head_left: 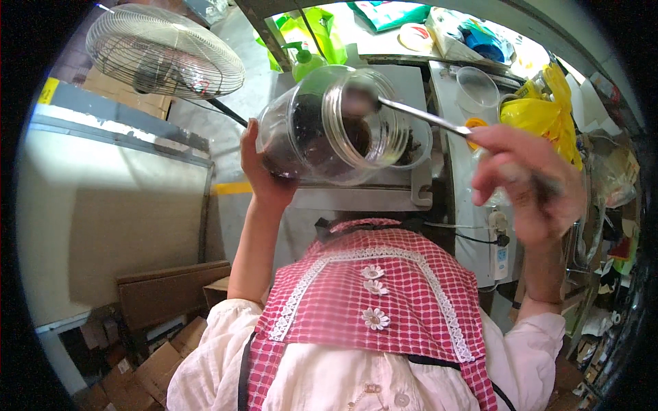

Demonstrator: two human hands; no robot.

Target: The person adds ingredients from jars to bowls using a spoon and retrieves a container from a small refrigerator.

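Jar [301, 140] in left hand [267, 168], spoon [425, 116] in right hand [531, 179], tub [423, 155] and pump bottle [307, 66] behind

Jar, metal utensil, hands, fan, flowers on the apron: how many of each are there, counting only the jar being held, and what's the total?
Clear jar: 1
Metal utensil: 1
Hands: 2, left hand and right hand
Fan: 1
White flowers on the apron: 3
Total: 8
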